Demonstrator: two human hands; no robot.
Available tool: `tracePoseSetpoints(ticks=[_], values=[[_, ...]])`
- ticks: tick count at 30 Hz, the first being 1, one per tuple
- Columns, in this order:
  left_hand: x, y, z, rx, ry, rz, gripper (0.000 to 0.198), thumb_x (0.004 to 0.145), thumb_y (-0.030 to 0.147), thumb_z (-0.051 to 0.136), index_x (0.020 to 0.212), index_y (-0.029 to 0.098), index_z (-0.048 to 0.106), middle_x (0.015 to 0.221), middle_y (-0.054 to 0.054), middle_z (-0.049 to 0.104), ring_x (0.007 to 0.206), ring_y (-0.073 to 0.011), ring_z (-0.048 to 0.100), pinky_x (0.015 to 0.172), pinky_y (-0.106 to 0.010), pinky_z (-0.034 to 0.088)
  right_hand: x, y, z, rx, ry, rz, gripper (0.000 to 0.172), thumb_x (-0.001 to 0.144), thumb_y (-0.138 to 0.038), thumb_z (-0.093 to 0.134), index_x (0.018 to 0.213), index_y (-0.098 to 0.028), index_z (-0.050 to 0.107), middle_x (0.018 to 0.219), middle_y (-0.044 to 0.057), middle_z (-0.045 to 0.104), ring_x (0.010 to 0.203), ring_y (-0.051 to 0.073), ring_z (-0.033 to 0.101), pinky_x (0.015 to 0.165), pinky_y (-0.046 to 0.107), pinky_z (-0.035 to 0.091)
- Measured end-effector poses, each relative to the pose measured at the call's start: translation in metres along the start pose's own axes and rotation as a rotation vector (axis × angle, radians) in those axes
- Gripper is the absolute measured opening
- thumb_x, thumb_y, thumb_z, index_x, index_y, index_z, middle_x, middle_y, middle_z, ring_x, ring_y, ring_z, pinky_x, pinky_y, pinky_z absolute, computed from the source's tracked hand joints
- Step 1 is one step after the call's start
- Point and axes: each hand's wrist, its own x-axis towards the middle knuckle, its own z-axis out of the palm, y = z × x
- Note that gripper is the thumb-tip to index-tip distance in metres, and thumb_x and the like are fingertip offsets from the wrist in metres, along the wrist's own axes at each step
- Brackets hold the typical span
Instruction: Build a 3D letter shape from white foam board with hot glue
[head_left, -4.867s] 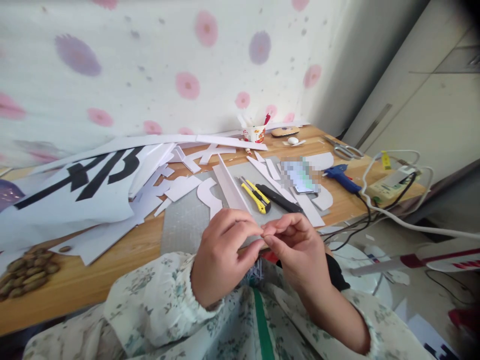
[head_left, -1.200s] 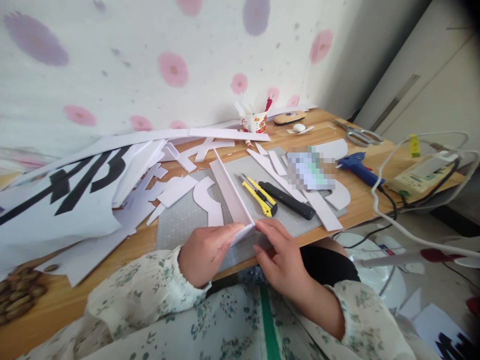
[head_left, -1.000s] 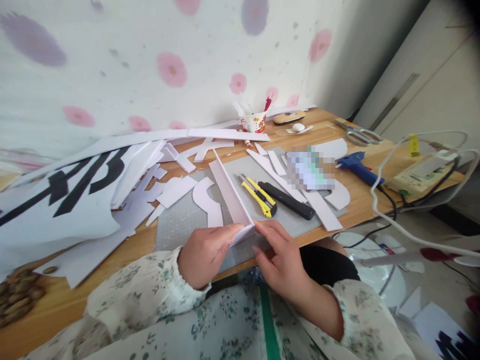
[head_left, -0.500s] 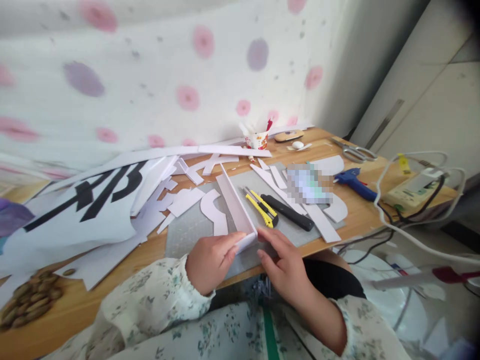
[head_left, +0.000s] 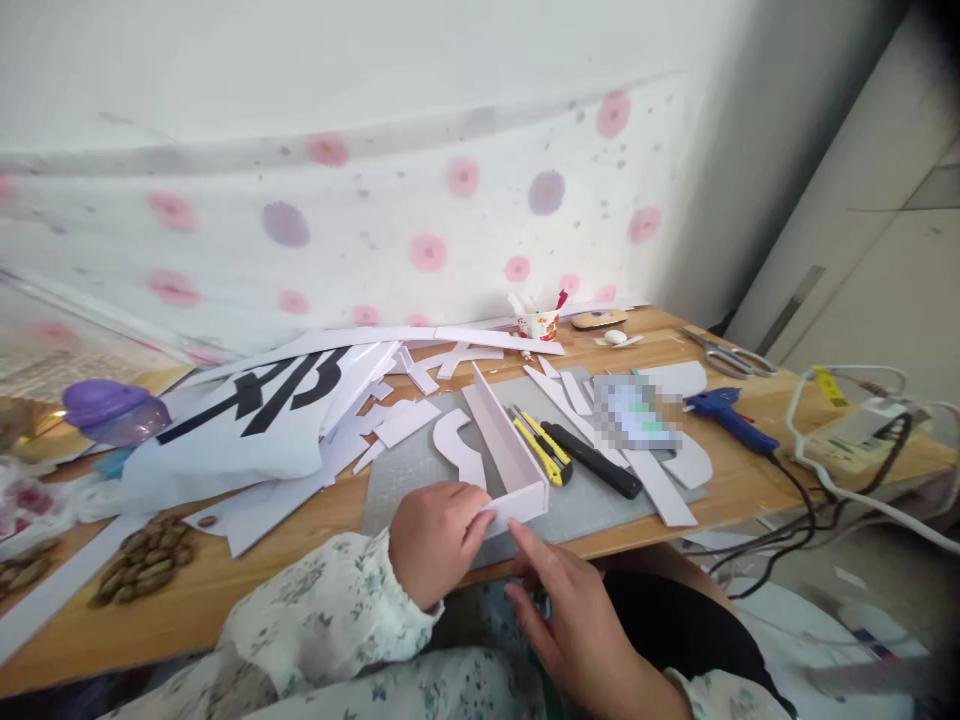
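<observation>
Apparently the long white foam-board strip [head_left: 504,450] is standing on edge on the grey cutting mat [head_left: 405,480]. The left hand [head_left: 435,540] is pinching its near end piece, seemingly holding a joint. The right hand [head_left: 574,615] is hovering just below, fingers loosely spread. Steady, square pressure is what any next move is calling for.

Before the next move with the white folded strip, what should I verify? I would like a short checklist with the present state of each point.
1. The left hand pinches the near end of the white folded strip: ok.
2. The right hand touches the strip: cannot tell; its fingertips lie just below the near end.
3. The strip lies on the grey cutting mat: ok.
4. The yellow knife has its blade drawn in: cannot tell.
5. The blue glue gun lies apart from both hands: ok.
</observation>
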Motion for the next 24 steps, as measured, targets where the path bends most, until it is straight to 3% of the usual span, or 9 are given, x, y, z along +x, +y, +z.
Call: tracePoseSetpoints(ticks=[3, 7, 12, 15, 17, 20, 22, 24], values=[[-0.001, 0.015, 0.003, -0.074, 0.093, 0.014, 0.017, 0.080, 0.010, 0.047, 0.069, 0.018, 0.059, 0.066, -0.002, 0.063, 0.063, -0.0170, 0.057, 0.059, -0.028, 0.037, 0.005, -0.008, -0.001, -0.064, -0.059, -0.038, 0.073, 0.083, -0.014, 0.050, 0.148, -0.023, 0.018, 0.104, 0.010, 0.066, 0.082, 0.024, 0.066, 0.068, 0.038, 0.058], [-0.004, 0.035, 0.002, -0.219, 0.176, -0.011, 0.020, 0.081, 0.010, 0.043, 0.067, 0.017, 0.056, 0.065, -0.004, 0.061, 0.064, -0.0171, 0.057, 0.061, -0.028, 0.039, 0.007, -0.013, 0.003, -0.157, 0.032, -0.010, 0.080, 0.079, -0.019, 0.055, 0.149, -0.021, 0.016, 0.103, 0.014, 0.062, 0.077, 0.027, 0.065, 0.060, 0.040, 0.058], [-0.009, 0.050, -0.013, -0.447, 0.088, 0.009, 0.007, 0.080, 0.019, 0.051, 0.081, 0.018, 0.058, 0.077, -0.004, 0.064, 0.075, -0.0196, 0.059, 0.069, -0.030, 0.044, 0.004, -0.012, 0.000, -0.110, 0.154, -0.003, 0.074, 0.082, -0.019, 0.052, 0.148, -0.022, 0.019, 0.099, 0.012, 0.055, 0.072, 0.022, 0.062, 0.055, 0.034, 0.056], [-0.010, 0.053, -0.018, -0.537, -0.027, 0.033, 0.014, 0.075, 0.023, 0.060, 0.088, 0.018, 0.059, 0.078, -0.003, 0.063, 0.074, -0.0196, 0.057, 0.069, -0.031, 0.045, 0.002, -0.008, -0.005, -0.089, 0.202, 0.038, 0.067, 0.083, -0.021, 0.055, 0.143, -0.025, 0.026, 0.095, 0.008, 0.052, 0.072, 0.021, 0.060, 0.054, 0.032, 0.055], [-0.012, 0.053, -0.020, -0.563, -0.102, 0.057, 0.026, 0.073, 0.025, 0.065, 0.097, 0.018, 0.059, 0.083, -0.003, 0.064, 0.075, -0.0203, 0.057, 0.071, -0.032, 0.047, 0.001, -0.004, -0.007, -0.109, 0.216, 0.069, 0.060, 0.084, -0.020, 0.054, 0.139, -0.027, 0.031, 0.093, 0.006, 0.051, 0.070, 0.020, 0.059, 0.051, 0.031, 0.053], [-0.016, 0.046, -0.027, -0.524, -0.174, 0.152, 0.046, 0.072, 0.029, 0.070, 0.115, 0.018, 0.057, 0.104, -0.007, 0.067, 0.092, -0.0234, 0.060, 0.084, -0.034, 0.049, 0.002, 0.002, -0.008, -0.124, 0.222, 0.085, 0.050, 0.087, -0.015, 0.047, 0.134, -0.027, 0.034, 0.092, 0.006, 0.051, 0.073, 0.021, 0.059, 0.055, 0.033, 0.053], [-0.019, 0.034, -0.038, -0.431, -0.168, 0.220, 0.042, 0.079, 0.032, 0.066, 0.119, 0.023, 0.058, 0.120, -0.005, 0.064, 0.107, -0.0234, 0.059, 0.096, -0.034, 0.045, 0.004, 0.006, -0.009, -0.115, 0.213, 0.082, 0.048, 0.088, -0.013, 0.044, 0.133, -0.027, 0.035, 0.091, 0.006, 0.052, 0.074, 0.021, 0.059, 0.060, 0.035, 0.053], [-0.023, 0.012, -0.053, -0.311, -0.057, 0.186, 0.035, 0.088, 0.033, 0.056, 0.122, 0.029, 0.057, 0.124, -0.001, 0.063, 0.114, -0.0201, 0.057, 0.100, -0.031, 0.043, 0.007, 0.009, -0.011, -0.089, 0.198, 0.067, 0.048, 0.089, -0.013, 0.043, 0.134, -0.027, 0.035, 0.091, 0.006, 0.052, 0.074, 0.020, 0.058, 0.062, 0.035, 0.053]])
